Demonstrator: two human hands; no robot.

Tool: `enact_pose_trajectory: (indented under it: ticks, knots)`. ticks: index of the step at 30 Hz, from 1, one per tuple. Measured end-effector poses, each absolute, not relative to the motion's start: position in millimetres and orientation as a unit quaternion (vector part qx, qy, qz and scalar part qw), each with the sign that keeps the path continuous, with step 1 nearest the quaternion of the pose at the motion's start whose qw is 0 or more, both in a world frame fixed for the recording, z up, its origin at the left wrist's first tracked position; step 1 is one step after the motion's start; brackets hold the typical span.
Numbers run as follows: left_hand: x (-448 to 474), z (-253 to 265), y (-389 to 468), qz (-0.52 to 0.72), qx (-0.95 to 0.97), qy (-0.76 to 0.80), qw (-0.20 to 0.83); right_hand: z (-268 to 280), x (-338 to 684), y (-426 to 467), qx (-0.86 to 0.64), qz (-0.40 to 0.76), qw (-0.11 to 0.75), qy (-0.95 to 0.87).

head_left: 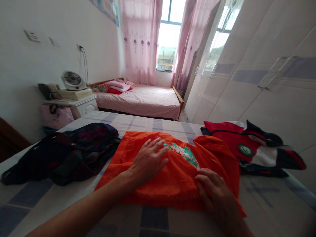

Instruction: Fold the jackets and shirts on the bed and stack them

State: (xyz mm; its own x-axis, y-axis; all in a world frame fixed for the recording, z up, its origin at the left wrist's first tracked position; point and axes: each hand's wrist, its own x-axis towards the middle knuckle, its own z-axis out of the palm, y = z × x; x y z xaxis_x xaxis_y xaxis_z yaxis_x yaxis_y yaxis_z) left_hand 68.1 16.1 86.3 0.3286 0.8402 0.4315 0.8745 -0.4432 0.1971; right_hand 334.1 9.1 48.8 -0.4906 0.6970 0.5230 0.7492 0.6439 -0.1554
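Observation:
An orange garment with a green and white print lies partly folded on the bed in front of me. My left hand rests flat on its middle, fingers stretched out beside the print. Toward the right side, my right hand has bent fingers closed on the orange cloth near the print's lower end. Its fingertips partly hide the cloth under them. A bunched part of the garment, perhaps a sleeve, lies above and right of that hand.
A dark plaid garment lies crumpled at left, and a red, white and black jacket at right, both on the checked bed sheet. Beyond are a pink bed, a nightstand with a fan, and a white wardrobe.

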Motion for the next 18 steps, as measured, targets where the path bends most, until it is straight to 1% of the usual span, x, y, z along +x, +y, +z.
enact_pose_trajectory:
  ticks: [1,3,5,7,9,11,12,14,16,18]
  knots:
    - [61.5,79.1,9.2,-0.218,-0.824,-0.521,0.037,48.9,334.6,7.8,-0.415,-0.022,0.251,-0.874]
    - [47.5,64.8,0.6,-0.167,-0.828,-0.535,0.007,51.7,337.1,9.6,-0.413,0.031,0.194,-0.889]
    - [36.3,57.4,-0.8,-0.143,-0.821,-0.553,-0.020,59.9,342.1,18.9,-0.418,0.051,0.179,-0.889]
    - [31.3,60.7,2.8,-0.158,-0.808,-0.567,-0.013,74.0,348.2,36.2,-0.441,0.010,0.217,-0.871]
    - [33.6,70.5,8.1,-0.187,-0.801,-0.569,0.009,90.7,352.1,61.0,-0.475,-0.060,0.276,-0.834]
    - [41.6,78.1,12.8,-0.212,-0.809,-0.548,0.019,104.8,350.5,91.0,-0.498,-0.099,0.293,-0.810]
    - [47.0,78.8,14.6,-0.220,-0.820,-0.529,0.017,109.3,347.3,106.8,-0.507,-0.099,0.277,-0.810]
    - [57.8,72.6,16.6,-0.225,-0.844,-0.487,0.006,112.0,336.7,136.8,-0.515,-0.078,0.217,-0.826]
    - [66.4,59.5,17.2,-0.218,-0.862,-0.458,-0.006,106.8,323.7,161.2,-0.508,-0.050,0.156,-0.845]
    - [71.4,46.1,16.9,-0.219,-0.867,-0.447,-0.004,97.1,312.4,176.9,-0.502,-0.029,0.117,-0.856]
